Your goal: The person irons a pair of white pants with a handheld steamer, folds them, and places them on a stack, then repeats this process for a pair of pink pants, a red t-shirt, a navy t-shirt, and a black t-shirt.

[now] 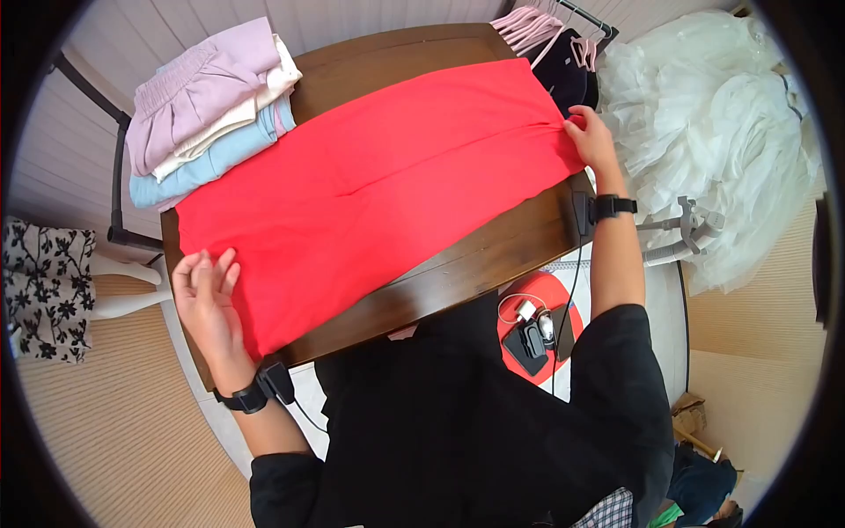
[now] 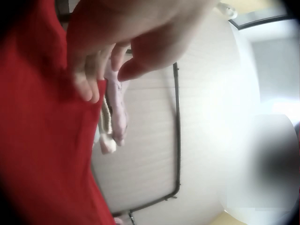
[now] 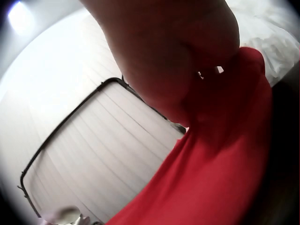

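A long piece of red cloth (image 1: pixel 370 176) lies stretched across the dark wooden table (image 1: pixel 449 268), with a lengthwise crease toward its right end. My right hand (image 1: pixel 591 141) pinches the cloth at that end, where small folds gather at the thumb. In the right wrist view the red cloth (image 3: pixel 211 173) runs down from under the right hand (image 3: pixel 173 61). My left hand (image 1: pixel 209 304) is at the cloth's left edge, its fingers loosely bent and apart. Seen from the left wrist, the fingertips of the left hand (image 2: pixel 140 37) are right at the red cloth (image 2: pixel 42 131).
Folded lilac, cream and light blue clothes (image 1: pixel 211 106) are stacked at the table's back left. Pink hangers (image 1: pixel 528 26) hang on a rack behind the right end. A white tulle gown (image 1: pixel 713 132) stands at right. A red stool (image 1: pixel 539 290) holds small devices below the table.
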`<action>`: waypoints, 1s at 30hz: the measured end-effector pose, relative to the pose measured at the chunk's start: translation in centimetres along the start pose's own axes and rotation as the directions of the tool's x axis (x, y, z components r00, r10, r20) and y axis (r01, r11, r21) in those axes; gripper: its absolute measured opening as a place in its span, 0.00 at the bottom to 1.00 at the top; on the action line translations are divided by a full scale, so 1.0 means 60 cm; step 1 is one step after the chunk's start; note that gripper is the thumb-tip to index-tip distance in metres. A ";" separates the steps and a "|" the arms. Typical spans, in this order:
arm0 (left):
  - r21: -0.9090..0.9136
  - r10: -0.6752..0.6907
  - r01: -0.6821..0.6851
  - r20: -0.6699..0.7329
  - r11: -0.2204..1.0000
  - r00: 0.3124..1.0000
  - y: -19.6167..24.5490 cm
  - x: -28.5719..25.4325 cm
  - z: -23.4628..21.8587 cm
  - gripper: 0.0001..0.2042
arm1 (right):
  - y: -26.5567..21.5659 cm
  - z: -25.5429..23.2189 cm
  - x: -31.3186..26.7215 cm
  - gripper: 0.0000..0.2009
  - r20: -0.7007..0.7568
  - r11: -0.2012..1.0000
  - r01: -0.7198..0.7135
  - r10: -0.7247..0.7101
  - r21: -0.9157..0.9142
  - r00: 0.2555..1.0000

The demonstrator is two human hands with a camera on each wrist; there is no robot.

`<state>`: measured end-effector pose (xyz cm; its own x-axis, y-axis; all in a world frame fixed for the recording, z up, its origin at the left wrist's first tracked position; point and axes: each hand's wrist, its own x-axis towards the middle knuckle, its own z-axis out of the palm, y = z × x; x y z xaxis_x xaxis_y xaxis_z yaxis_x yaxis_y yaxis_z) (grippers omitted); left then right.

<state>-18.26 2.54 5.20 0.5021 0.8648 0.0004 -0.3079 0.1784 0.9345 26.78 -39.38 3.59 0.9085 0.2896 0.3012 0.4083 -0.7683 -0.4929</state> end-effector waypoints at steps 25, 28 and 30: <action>0.579 0.098 -0.061 -0.033 0.813 0.995 -0.062 -0.053 -0.069 0.06 | 0.018 0.067 0.151 0.23 0.289 0.995 -0.091 0.098 -0.040 0.952; 0.568 0.094 -0.050 -0.049 0.822 0.994 -0.066 -0.052 -0.069 0.06 | 0.005 0.073 0.155 0.22 0.275 0.988 -0.154 0.140 0.028 0.951; 0.557 0.098 -0.058 -0.043 0.828 0.994 -0.068 -0.052 -0.072 0.06 | 0.042 0.094 0.177 0.21 0.353 0.989 -0.149 0.131 0.024 0.926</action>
<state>-22.06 1.15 -0.18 0.4346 0.8973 0.0768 0.1664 -0.1638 0.9724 37.97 -34.99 0.94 0.9264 0.3692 -0.0736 0.2705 -0.7889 -0.5518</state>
